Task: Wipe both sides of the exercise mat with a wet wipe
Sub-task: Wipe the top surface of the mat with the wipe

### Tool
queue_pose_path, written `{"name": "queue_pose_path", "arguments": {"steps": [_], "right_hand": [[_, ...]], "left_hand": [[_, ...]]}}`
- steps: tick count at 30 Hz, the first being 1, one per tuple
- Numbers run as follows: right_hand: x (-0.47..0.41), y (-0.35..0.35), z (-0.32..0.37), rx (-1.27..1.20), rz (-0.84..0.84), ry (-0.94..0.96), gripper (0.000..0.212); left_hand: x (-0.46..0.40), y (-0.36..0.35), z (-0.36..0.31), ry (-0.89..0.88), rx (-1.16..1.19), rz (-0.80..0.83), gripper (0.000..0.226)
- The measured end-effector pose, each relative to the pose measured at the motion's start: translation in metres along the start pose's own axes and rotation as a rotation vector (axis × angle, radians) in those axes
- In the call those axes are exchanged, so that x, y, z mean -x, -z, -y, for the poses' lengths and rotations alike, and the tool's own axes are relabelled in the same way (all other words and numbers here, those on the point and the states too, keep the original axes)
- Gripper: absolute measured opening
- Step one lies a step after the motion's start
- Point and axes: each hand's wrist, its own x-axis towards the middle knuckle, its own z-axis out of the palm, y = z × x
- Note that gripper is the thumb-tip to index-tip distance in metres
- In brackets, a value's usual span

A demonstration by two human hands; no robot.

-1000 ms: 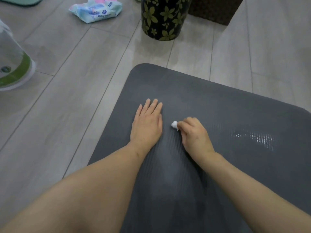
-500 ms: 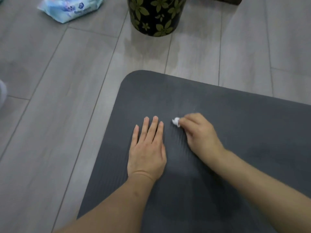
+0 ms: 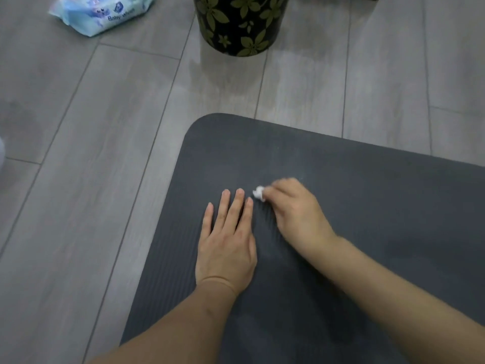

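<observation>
Mat: I saw the dark grey exercise mat lying flat on the grey plank floor, its rounded corner pointing toward the upper left of my view.
Left hand: my left hand lay palm down on the mat with straight fingers held together, holding nothing.
Right hand: my right hand sat just right of the left, its fingers curled and pinching a small crumpled white wet wipe against the mat; the hand was slightly blurred.
Wipe position: the wad touched the mat just beyond the left fingertips, close to them but apart.
Wipes pack: a light blue pack of baby wipes lay on the floor at the upper left, well away from the mat.
Bin: a black bin with olive flower print stood on the floor beyond the mat's corner.
</observation>
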Motion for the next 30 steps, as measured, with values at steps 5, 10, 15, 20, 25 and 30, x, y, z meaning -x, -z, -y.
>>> {"name": "queue_pose_path", "arguments": {"steps": [5, 10, 15, 20, 25, 30], "right_hand": [[0.022, 0.012, -0.019, 0.12, 0.054, 0.119, 0.015], [-0.096, 0.004, -0.085, 0.247, -0.145, -0.054, 0.019], [-0.026, 0.015, -0.051, 0.138, -0.125, -0.075, 0.023], [0.082, 0.036, -0.019, 0.088, 0.045, 0.028, 0.014], [-0.04, 0.025, -0.085, 0.232, -0.164, -0.057, 0.017], [-0.04, 0.026, -0.079, 0.189, -0.141, -0.166, 0.013]], "left_hand": [[0.0, -0.001, 0.001, -0.004, -0.001, -0.015, 0.062], [0.001, -0.001, 0.0, 0.004, -0.013, -0.019, 0.062], [0.001, 0.0, -0.001, 0.011, -0.012, -0.019, 0.062], [0.001, -0.001, 0.001, 0.0, -0.007, -0.03, 0.062], [0.002, -0.002, 0.001, 0.002, -0.019, -0.039, 0.062], [0.001, -0.002, 0.0, 0.006, -0.007, -0.046, 0.061]]}}
